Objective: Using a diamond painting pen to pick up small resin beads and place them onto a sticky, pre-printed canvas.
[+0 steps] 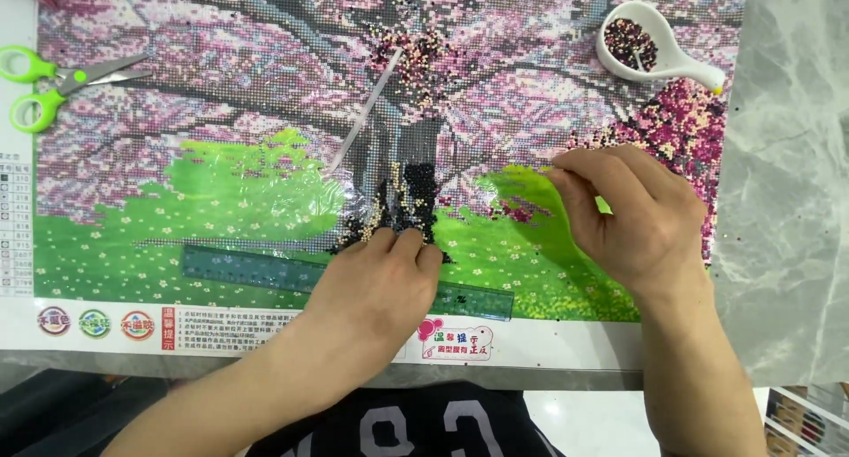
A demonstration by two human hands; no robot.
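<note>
A diamond-painting canvas [221, 112] with a pink blossom tree and green grass lies flat before me. My left hand [380, 285] presses its fingertips on the dark beaded tree-trunk patch [411, 196], resting over a clear green ruler [239, 270]. My right hand [628, 214] is over the right part of the canvas, fingers curled, pinching the edge of the clear protective film [522, 196] peeled up from the grass area. A loose strip of clear film [367, 112] lies diagonally across the trunk.
Green-handled scissors [44, 81] lie at the canvas's left edge. A white spoon-shaped tray [659, 46] holding dark and pink beads sits at the top right. Grey marbled tabletop [796, 201] runs along the right. The table's near edge is close to my body.
</note>
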